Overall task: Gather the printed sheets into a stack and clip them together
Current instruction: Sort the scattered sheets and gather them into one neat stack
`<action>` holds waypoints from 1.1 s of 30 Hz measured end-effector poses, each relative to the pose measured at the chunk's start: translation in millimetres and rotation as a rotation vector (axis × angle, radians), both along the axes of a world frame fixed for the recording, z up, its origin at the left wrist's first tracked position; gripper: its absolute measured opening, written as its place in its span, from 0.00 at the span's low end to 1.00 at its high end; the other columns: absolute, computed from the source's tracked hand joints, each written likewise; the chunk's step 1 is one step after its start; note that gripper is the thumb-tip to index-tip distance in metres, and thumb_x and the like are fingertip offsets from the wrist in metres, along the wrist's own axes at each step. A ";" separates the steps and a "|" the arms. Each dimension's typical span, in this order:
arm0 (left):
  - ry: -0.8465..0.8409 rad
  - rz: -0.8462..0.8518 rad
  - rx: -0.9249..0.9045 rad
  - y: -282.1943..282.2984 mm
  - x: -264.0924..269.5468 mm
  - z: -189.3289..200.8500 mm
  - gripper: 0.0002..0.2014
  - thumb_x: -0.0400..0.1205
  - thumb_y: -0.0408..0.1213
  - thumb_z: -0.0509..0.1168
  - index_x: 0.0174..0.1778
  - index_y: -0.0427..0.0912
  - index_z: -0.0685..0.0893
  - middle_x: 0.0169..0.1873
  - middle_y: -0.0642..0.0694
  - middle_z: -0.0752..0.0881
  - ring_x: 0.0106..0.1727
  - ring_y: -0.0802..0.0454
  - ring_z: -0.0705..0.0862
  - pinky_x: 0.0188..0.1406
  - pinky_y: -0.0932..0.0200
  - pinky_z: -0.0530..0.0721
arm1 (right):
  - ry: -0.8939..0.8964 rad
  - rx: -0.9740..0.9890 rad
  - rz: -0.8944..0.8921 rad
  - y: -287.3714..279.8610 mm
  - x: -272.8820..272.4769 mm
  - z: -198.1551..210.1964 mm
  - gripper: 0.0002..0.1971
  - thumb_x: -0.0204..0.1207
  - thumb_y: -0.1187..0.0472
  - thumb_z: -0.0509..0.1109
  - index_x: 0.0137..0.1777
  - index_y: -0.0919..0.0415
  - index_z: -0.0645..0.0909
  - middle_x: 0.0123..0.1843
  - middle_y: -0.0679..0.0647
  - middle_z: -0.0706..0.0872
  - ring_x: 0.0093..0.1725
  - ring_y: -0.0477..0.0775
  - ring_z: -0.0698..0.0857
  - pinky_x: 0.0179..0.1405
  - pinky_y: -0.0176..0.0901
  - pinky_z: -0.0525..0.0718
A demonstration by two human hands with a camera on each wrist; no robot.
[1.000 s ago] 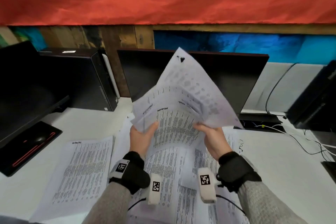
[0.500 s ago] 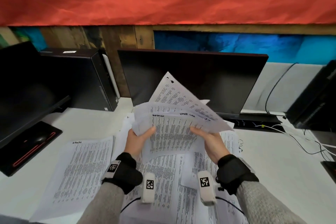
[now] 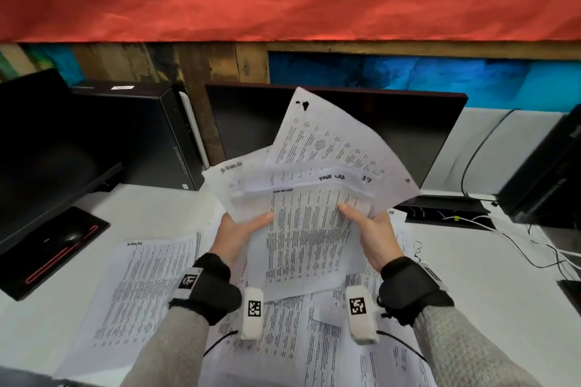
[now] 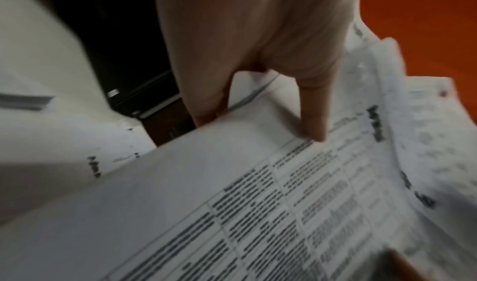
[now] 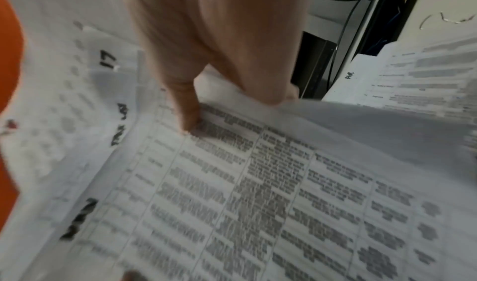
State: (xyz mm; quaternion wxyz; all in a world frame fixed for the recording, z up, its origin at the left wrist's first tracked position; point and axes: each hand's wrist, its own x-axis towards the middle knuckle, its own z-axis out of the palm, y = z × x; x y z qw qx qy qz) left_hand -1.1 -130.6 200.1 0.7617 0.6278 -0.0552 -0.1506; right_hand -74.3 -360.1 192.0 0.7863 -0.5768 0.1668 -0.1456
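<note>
I hold a fanned, uneven bunch of printed sheets [image 3: 309, 223] up above the desk. My left hand [image 3: 242, 229] grips its left edge, thumb on the front sheet and fingers behind. My right hand [image 3: 372, 226] grips the right edge the same way. The wrist views show each thumb pressed on the printed top sheet [image 4: 258, 204] [image 5: 245, 193]. One sheet [image 3: 327, 141] sticks up and to the right out of the bunch. More printed sheets [image 3: 141, 289] lie spread on the white desk [image 3: 487, 276] under my arms. No clip shows plainly.
A dark monitor [image 3: 408, 135] stands right behind the held sheets. A black computer tower [image 3: 147, 135] and another monitor [image 3: 41, 151] stand at the left. More black equipment [image 3: 547, 173] and loose cables [image 3: 534, 245] lie at the right. A thin wire piece [image 3: 418, 248] lies by my right hand.
The bunch dropped and flattened half a second ago, then rose again. The back sheet now sticks up to the right, and my hands sit slightly farther apart.
</note>
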 end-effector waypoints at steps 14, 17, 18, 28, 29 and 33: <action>-0.077 0.287 0.231 -33.9 -5.7 -38.0 0.23 0.81 0.32 0.66 0.73 0.43 0.72 0.65 0.46 0.81 0.68 0.47 0.79 0.72 0.48 0.74 | -0.052 -0.033 0.056 24.8 -2.7 -17.3 0.24 0.73 0.73 0.72 0.66 0.51 0.80 0.64 0.56 0.87 0.65 0.54 0.84 0.69 0.53 0.79; -0.097 0.304 0.245 -30.9 -4.3 -35.3 0.27 0.78 0.34 0.71 0.73 0.46 0.72 0.63 0.50 0.82 0.65 0.51 0.79 0.70 0.52 0.75 | -0.041 0.003 0.012 21.5 -2.5 -13.1 0.19 0.74 0.71 0.72 0.62 0.52 0.82 0.60 0.57 0.89 0.62 0.56 0.86 0.66 0.55 0.81; -0.104 0.302 0.231 -28.3 -2.7 -35.2 0.30 0.77 0.34 0.72 0.73 0.46 0.70 0.62 0.51 0.81 0.64 0.53 0.79 0.68 0.55 0.74 | -0.029 0.004 0.010 16.4 -1.0 -12.4 0.19 0.73 0.71 0.72 0.62 0.56 0.82 0.60 0.59 0.89 0.62 0.57 0.86 0.65 0.55 0.81; -0.084 0.272 0.250 -26.8 -1.1 -42.0 0.17 0.77 0.35 0.73 0.50 0.61 0.76 0.50 0.58 0.84 0.57 0.59 0.82 0.54 0.65 0.77 | 0.038 -0.140 -0.076 14.4 12.1 -26.0 0.25 0.70 0.71 0.71 0.67 0.64 0.71 0.57 0.55 0.84 0.56 0.55 0.86 0.41 0.33 0.85; -0.079 0.261 0.258 -29.4 -1.9 -40.9 0.14 0.79 0.36 0.70 0.53 0.59 0.78 0.53 0.56 0.84 0.61 0.54 0.82 0.56 0.65 0.77 | 0.024 -0.140 -0.072 17.4 10.4 -23.2 0.20 0.75 0.70 0.70 0.66 0.61 0.73 0.55 0.47 0.83 0.54 0.46 0.86 0.42 0.30 0.83; -0.147 0.332 0.330 -42.5 -4.1 -28.4 0.26 0.85 0.44 0.60 0.79 0.44 0.65 0.76 0.45 0.71 0.78 0.46 0.67 0.77 0.50 0.67 | -0.069 -0.199 -0.055 32.3 6.7 -5.5 0.12 0.83 0.62 0.63 0.62 0.45 0.77 0.56 0.37 0.85 0.58 0.34 0.84 0.55 0.28 0.82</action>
